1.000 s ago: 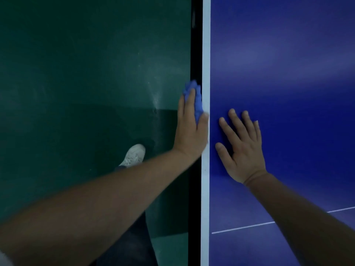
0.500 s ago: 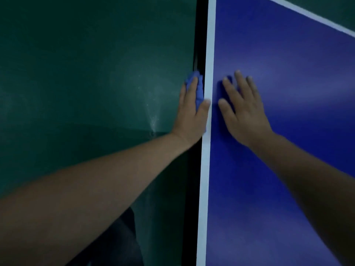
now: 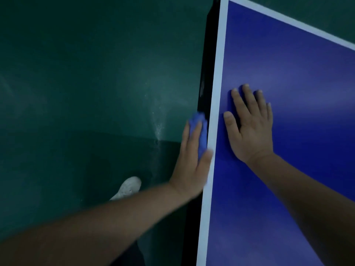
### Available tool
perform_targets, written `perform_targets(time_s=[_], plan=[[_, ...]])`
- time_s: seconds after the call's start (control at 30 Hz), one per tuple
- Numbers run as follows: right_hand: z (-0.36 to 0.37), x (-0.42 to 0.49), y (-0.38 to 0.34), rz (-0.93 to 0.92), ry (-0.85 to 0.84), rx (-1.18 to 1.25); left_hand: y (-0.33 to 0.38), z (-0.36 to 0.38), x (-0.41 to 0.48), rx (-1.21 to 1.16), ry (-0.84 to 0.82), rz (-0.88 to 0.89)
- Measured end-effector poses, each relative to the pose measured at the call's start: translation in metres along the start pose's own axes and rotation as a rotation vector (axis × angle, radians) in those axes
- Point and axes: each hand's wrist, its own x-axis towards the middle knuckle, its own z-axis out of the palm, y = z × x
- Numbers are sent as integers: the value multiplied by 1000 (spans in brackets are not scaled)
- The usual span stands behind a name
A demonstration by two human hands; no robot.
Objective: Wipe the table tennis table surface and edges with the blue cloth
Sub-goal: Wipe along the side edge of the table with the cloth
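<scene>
The table tennis table (image 3: 297,54) fills the right side, blue with a white border line (image 3: 217,93) and a black side edge (image 3: 203,73). My left hand (image 3: 190,169) presses the crumpled blue cloth (image 3: 199,131) against that side edge with straight fingers, and its thumb lies over the white line. Part of the cloth sticks out past my fingertips. My right hand (image 3: 251,129) lies flat on the blue top just inside the line, fingers spread, holding nothing.
Dark green floor (image 3: 76,73) lies to the left of the table. My white shoe (image 3: 128,188) stands on it near the edge. The table's far corner (image 3: 223,0) and its white end line (image 3: 307,27) show at the top right.
Both hands have slid forward along the table's side towards its far end. The far corner and end line have come into view, and my shoe shows again.
</scene>
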Motion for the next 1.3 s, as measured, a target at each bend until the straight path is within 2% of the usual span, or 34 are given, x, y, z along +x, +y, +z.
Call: perform_targets(time_s=[0.13, 0.2, 0.33, 0.43, 0.5, 0.6, 0.73, 0.83, 0.9, 1.0, 1.13, 1.2, 1.3], plan=[[-1, -1, -1, 1, -3, -10, 17, -10, 129, -33, 94, 0], [-1, 0, -1, -1, -3, -11, 24, -8, 145, -70, 135, -20], [0, 0, 1, -8, 2, -2, 5, 1, 55, -37, 98, 38], [1, 0, 1, -10, 8, 5, -4, 8, -31, -24, 65, 0], [1, 0, 1, -13, 13, 8, -4, 7, -33, -22, 51, -39], [1, 1, 0, -13, 5, 3, 8, -1, 33, 5, 10, 5], [-2, 1, -2, 1, -9, -1, 23, -18, 159, -63, 60, -26], [-2, 1, -2, 1, -7, -7, 31, -20, 199, -119, 80, -72], [-2, 1, -2, 1, -7, -6, 30, -19, 179, -84, 89, -38], [-2, 1, -1, 2, -9, 7, 13, -11, 95, -19, 43, 36], [-4, 1, -3, 7, -18, 26, 5, -3, 8, -18, 15, -21], [-6, 0, -5, 2, -21, 31, 8, -5, 28, -18, 4, -26], [-7, 5, -4, 1, 24, 41, 14, -9, 107, -33, 4, -19]])
